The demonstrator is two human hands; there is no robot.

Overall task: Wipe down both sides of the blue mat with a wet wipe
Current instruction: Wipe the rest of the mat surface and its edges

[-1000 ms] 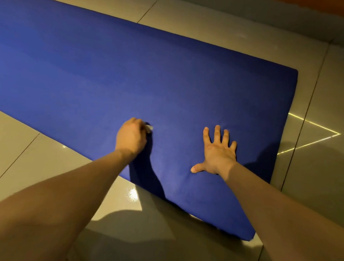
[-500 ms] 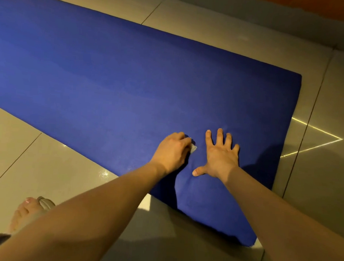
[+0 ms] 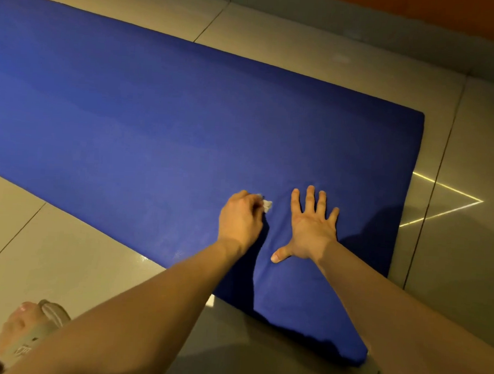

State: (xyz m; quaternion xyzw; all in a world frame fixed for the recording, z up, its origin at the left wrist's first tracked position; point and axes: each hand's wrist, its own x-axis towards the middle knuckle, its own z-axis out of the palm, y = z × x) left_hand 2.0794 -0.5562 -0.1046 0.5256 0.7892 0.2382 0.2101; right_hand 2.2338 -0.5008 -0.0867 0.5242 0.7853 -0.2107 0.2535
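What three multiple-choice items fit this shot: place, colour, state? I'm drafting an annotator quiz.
1. Where is the wet wipe? A) held in the left hand B) in a bucket C) on a shelf
2. What colour is the mat? A) green B) blue C) red
3. How is the right hand? A) clenched in a fist B) flat on the mat, fingers spread C) holding a bottle
Answers: A, white wipe peeks out past the curled fingers; B, the mat is plainly blue; B, palm down with straight fingers.

No legible text or markings
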